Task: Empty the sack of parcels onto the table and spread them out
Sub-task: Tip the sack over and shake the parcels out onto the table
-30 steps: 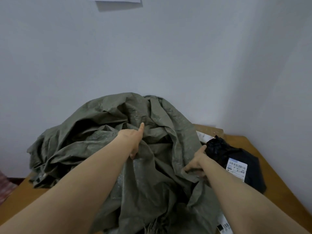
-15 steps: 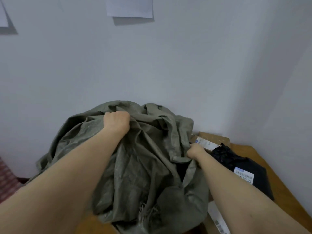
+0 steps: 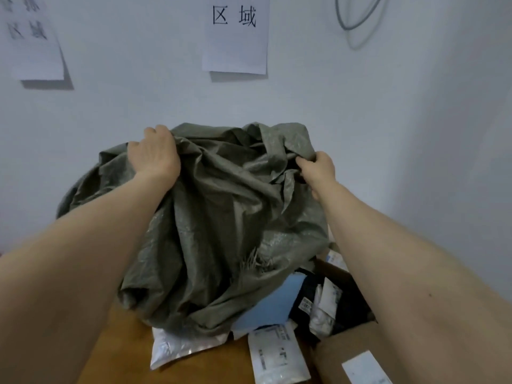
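Head view: left hand and right hand both clench the grey-green sack's top; its mouth hangs below them, parcels spilling onto the table.

Bare wooden table front-left, easy way in for hand. Middle blocked by big grey-green sack, bunched high, held up by left hand and right hand. Under sack's lower edge: silver mailer, white labelled mailer, blue parcel crowding front. Right side jammed: cardboard box, dark bags. Wall close behind.
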